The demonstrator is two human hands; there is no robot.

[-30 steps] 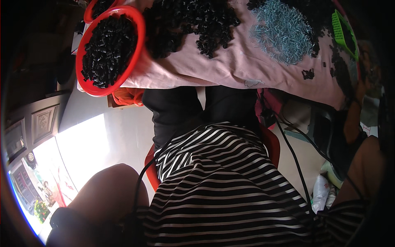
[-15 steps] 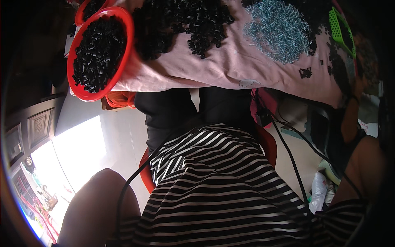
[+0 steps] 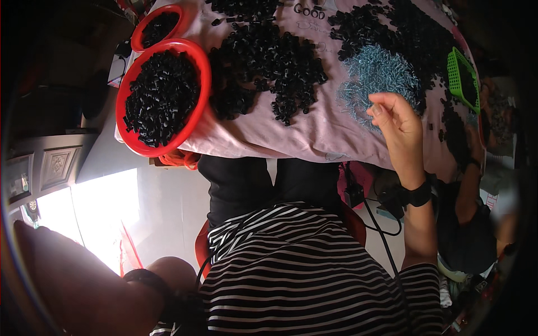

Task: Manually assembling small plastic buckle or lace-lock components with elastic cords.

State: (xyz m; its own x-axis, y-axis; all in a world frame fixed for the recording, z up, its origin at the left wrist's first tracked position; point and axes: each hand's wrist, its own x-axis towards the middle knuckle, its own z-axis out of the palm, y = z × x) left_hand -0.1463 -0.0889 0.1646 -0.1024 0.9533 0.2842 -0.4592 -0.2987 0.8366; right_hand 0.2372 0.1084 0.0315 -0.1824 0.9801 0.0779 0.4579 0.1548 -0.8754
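I saw a striped black-and-white top (image 3: 291, 263), its right sleeve (image 3: 424, 291) striped likewise, and black trousers (image 3: 238, 185). A black wristband (image 3: 418, 196) sat on the right, a dark band (image 3: 148, 278) on the left; a black cable (image 3: 385, 246) trailed down the right side.

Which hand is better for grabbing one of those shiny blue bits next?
Probably the right: the right hand is over the pink cloth, close to the shiny blue bits. The left hand seems at lower left, away from them.

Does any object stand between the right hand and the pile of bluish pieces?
Nothing visible does. The right hand overlaps the near edge of the bluish pile in this view; I cannot tell whether they touch.
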